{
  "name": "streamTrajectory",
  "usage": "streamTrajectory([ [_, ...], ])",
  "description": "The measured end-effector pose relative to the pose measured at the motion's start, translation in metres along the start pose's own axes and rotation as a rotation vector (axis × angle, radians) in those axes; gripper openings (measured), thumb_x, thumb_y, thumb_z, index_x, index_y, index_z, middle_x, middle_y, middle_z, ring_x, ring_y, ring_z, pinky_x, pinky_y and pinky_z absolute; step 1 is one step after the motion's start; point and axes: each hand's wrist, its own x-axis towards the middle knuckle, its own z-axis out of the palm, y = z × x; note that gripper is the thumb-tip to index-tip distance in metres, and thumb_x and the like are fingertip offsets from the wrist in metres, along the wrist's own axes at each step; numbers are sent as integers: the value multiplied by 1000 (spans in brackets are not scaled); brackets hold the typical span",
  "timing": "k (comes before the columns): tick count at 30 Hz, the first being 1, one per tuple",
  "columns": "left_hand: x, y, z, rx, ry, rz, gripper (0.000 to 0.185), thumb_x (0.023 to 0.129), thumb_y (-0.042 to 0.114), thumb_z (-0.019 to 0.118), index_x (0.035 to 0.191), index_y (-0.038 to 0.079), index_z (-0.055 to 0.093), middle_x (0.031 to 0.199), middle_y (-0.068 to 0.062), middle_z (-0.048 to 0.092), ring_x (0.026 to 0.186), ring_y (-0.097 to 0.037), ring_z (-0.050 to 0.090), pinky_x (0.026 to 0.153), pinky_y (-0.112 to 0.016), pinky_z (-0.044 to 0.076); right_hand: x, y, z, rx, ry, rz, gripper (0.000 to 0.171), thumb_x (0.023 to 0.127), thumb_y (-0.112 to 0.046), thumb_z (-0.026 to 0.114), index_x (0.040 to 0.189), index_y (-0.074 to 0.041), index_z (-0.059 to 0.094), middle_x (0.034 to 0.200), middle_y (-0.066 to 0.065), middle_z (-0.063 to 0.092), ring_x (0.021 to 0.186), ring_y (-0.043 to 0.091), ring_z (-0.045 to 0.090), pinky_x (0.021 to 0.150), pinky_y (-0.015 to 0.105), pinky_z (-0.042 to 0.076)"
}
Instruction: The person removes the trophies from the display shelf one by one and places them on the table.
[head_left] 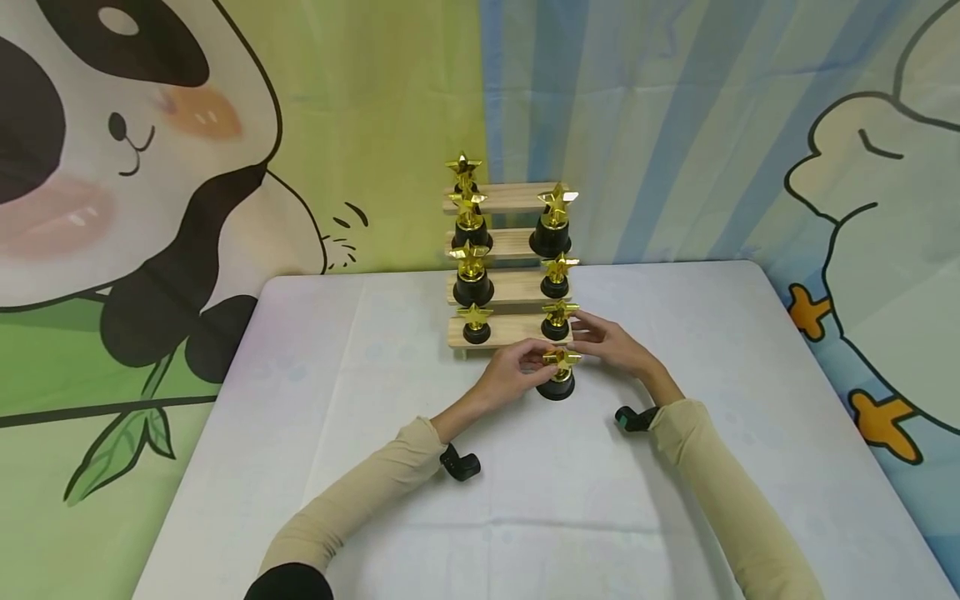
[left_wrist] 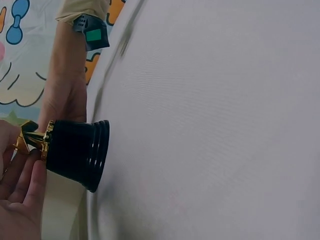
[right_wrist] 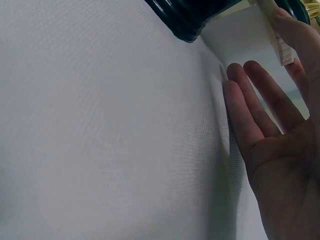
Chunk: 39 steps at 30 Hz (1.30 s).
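Observation:
A star trophy (head_left: 558,377) with a gold star and black round base stands on the white table (head_left: 360,433), just in front of a wooden stepped shelf (head_left: 513,329). My left hand (head_left: 534,356) pinches its gold star from the left; the left wrist view shows the trophy (left_wrist: 75,152) with my left hand's fingers (left_wrist: 22,192) on the star. My right hand (head_left: 594,335) hovers on the star's right side with straight fingers. In the right wrist view my right hand (right_wrist: 280,150) is flat and empty, palm showing, beside the black base (right_wrist: 192,15).
The shelf holds several more star trophies on its steps, such as a small one (head_left: 476,323) at the lowest left and a larger one (head_left: 552,221) at the upper right. A cartoon backdrop (head_left: 150,167) hangs behind the table.

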Motion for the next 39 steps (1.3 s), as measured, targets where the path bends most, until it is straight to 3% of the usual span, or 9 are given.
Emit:
streamTrajectory([
  [4,1,-2,1,-4,4,10,30,90,2,66,118,-6,60,118,-24,65,103,-33,68,88,-25,58,1,0,0,-4,6,8,75,95,-20,63,155,-6,20,149,28,38,136,44,42,110,56,40],
  [11,9,-41,13,1,31,10,32,90,7,68,120,-1,60,120,-18,65,105,-30,68,89,-23,57,2,2,0,-25,13,2,75,95,-21,64,154,-6,22,148,28,40,135,44,43,108,56,41],
  [16,9,-46,13,16,37,18,31,90,12,70,119,6,62,119,-11,66,103,-22,68,89,-19,56,1,2,0,-23,13,-4,75,95,-22,64,154,-6,21,149,28,39,136,44,43,109,55,42],
  [22,4,-39,8,28,26,53,36,89,11,70,123,4,61,123,-12,65,108,-23,66,96,-29,55,0,1,0,-12,2,6,76,95,-23,63,154,-5,20,148,28,40,136,43,42,109,55,41],
  [27,-5,-32,-7,37,53,60,38,87,9,71,123,4,60,122,-12,65,113,-22,64,98,-25,53,1,2,1,-4,2,3,76,95,-24,64,155,-7,21,148,27,41,136,43,43,109,56,41],
  [34,-22,-14,-41,61,46,88,31,89,11,70,119,4,63,119,-12,67,108,-25,67,93,-23,55,2,4,0,-35,13,21,78,93,-28,66,154,-7,22,149,27,40,136,42,43,109,55,41],
  [39,-26,19,-77,58,77,129,27,90,9,68,116,1,64,115,-15,68,102,-26,68,90,-27,57,1,3,0,-19,-1,24,79,94,-28,65,155,-8,19,150,27,38,137,43,42,109,55,42],
])
